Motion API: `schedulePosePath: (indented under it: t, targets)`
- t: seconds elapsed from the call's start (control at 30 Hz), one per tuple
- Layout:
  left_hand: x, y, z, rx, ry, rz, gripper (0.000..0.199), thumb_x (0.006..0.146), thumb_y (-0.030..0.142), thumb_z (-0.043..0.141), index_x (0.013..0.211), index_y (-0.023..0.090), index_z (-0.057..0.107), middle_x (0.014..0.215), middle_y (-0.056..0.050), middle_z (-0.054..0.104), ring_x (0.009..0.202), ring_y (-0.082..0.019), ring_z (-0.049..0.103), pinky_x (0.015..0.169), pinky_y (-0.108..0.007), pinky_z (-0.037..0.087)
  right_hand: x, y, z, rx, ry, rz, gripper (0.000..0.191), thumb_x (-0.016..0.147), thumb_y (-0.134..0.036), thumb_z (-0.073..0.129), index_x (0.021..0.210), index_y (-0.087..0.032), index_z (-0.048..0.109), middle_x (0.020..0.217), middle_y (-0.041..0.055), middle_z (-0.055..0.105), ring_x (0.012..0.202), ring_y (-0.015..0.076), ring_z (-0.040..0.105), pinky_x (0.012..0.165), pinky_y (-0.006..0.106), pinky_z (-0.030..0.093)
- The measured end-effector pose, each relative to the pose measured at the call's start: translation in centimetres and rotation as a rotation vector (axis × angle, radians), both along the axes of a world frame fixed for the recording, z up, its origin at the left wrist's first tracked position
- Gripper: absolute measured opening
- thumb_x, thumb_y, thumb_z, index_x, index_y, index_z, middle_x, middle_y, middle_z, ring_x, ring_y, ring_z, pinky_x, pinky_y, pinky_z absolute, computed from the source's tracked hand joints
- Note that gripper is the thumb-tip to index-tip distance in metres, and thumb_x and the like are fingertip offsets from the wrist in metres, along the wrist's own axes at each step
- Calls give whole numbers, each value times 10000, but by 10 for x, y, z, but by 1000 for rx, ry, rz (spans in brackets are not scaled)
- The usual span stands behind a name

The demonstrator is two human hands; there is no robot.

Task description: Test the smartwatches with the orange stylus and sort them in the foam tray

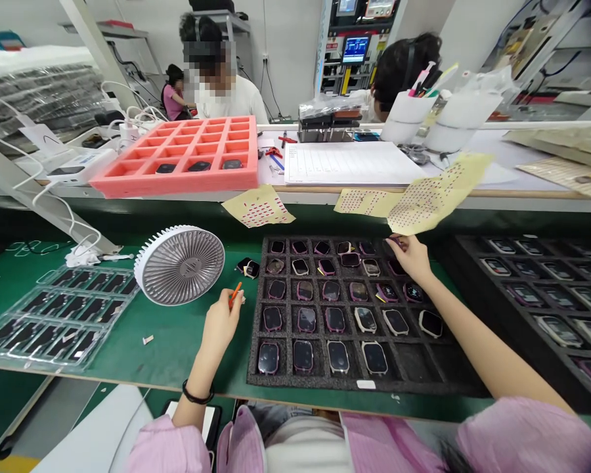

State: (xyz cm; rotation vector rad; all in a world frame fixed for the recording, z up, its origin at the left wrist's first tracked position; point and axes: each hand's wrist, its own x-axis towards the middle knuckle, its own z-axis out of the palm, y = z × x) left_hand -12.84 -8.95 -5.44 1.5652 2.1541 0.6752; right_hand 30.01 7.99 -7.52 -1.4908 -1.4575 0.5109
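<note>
Head view, looking down at a long green mat [177, 348] on a work bench. The left hand [221, 322] is shut in a small pinch. Its finger and thumb hold a thin orange stick [235, 294], but it is too small to tell just what kind of tool it is. The right hand [412, 257] reaches over the top corner of a big black foam tray [305, 380]. Its fingers are close together and seem to hold the low corner of a floppy pale yellow sheet with rows of little red marks [436, 194], which lifts up in the air.

The foam is rough and bumpy, with rows of holes. In the holes sit smooth, shiny, dark watch cases with pink edges [272, 318] and some with silver edges [395, 322].

Left of the tray, a round white fan with thin grey blades [179, 265] lies tilted on the mat. Past it is a clear plastic tray holding dark flat pieces [93, 269]. Far ahead, on a higher shelf, sits a pink foam tray with square holes [177, 184].
</note>
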Motion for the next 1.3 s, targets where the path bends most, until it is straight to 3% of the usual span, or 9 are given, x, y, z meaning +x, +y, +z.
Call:
schedulePosePath:
  t: [0.07, 0.17, 0.27, 0.4, 0.53, 0.73, 1.03, 1.3]
  targets:
    - [14, -3, 7, 57, -159, -89, 248, 936, 388, 383, 900, 197, 537, 658, 2, 578, 599, -172, 567, 576, -239, 358, -21, -20, 4, -15, 149, 75, 406, 755, -630, 585, 856, -248, 492, 685, 20, 605, 587, 197, 583, 581, 349, 486]
    - [50, -2, 16, 89, -471, -335, 292, 940, 420, 375, 925, 187, 549, 607, 47, 452, 551, -114, 441, 552, -214, 324, -69, -55, 14, -123, 349, 245, 366, 796, -609, 565, 836, -249, 517, 667, -13, 579, 461, 122, 488, 438, 265, 409]
    - [88, 3, 22, 44, -704, -537, 333, 932, 447, 417, 975, 167, 593, 588, 63, 398, 536, -90, 370, 534, -203, 295, -118, -88, 33, -454, 889, 511, 291, 736, -443, 737, 787, -213, 566, 705, -28, 578, 425, 47, 373, 387, 197, 289]
    - [113, 7, 28, 43, -775, -570, 378, 938, 458, 410, 888, 146, 617, 548, 70, 369, 501, -76, 318, 510, -205, 264, -158, -113, 55, -557, 1093, 597, 246, 718, -351, 782, 823, -203, 616, 693, -46, 592, 418, 26, 361, 393, 180, 277]
    - [111, 6, 32, 58, -751, -549, 434, 941, 470, 397, 767, 136, 613, 514, 65, 387, 480, -71, 329, 509, -208, 282, -168, -120, 62, -524, 1094, 585, 264, 712, -353, 787, 865, -218, 620, 716, -47, 603, 431, 34, 396, 412, 188, 298]
    - [105, 7, 34, 43, -784, -519, 430, 917, 469, 429, 734, 129, 617, 468, 71, 372, 444, -62, 313, 478, -204, 260, -171, -124, 60, -452, 1024, 568, 225, 759, -370, 746, 890, -240, 617, 740, -51, 590, 449, 53, 437, 439, 218, 336]
    - [104, 17, 32, -17, -1027, -588, 450, 849, 557, 507, 702, 138, 580, 418, 92, 352, 374, -34, 228, 403, -191, 178, -182, -125, 54, -553, 1285, 610, 254, 717, -366, 776, 906, -234, 669, 751, -62, 611, 363, 11, 258, 398, 202, 361]
    - [104, 19, 23, -42, -1060, -581, 471, 844, 582, 515, 712, 136, 586, 408, 94, 359, 354, -29, 223, 388, -184, 172, -184, -125, 52, -576, 1337, 568, 220, 705, -315, 786, 746, -195, 607, 732, -50, 617, 374, 12, 243, 432, 199, 401]
